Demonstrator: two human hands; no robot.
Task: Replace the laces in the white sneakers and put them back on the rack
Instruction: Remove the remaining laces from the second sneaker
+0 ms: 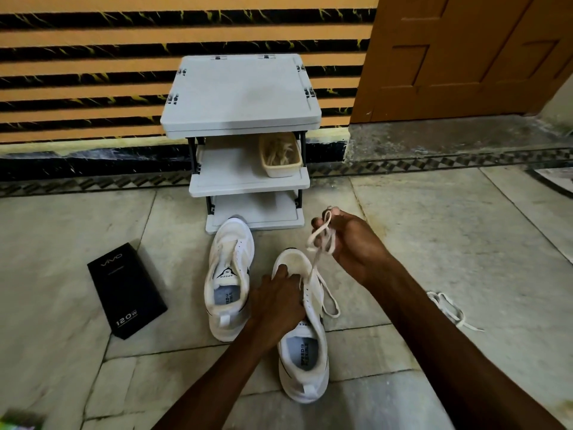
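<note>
Sneakers, white, two, both on the floor (403,228) in front of the rack, toes toward it. I list from the left.

- Box (127,290): black, lying flat, left of the sneakers and apart from them.
- Left sneaker (229,280): I see no lace in it; toe at the front edge of the rack's bottom shelf.
- Rack (245,97): grey, three shelves, against the striped wall. A basket (280,172) of laces sits at the right end of the middle shelf.
- Left hand (276,302): fingers bent over the tongue and eyelets of the right sneaker, gripping it.
- Right sneaker (305,352): just beside the left one, nearer me.
- Lace (322,240): white, runs up from the right sneaker's eyelets to the right hand; one loop hangs over the shoe's right side.
- Right hand (353,246): raised above that sneaker's toe, thumb and fingers pinching the bunched loops of the lace.
- Second lace (449,308): loose on the floor, well right of the sneakers.
- Door (465,51): brown, at the far right corner.
</note>
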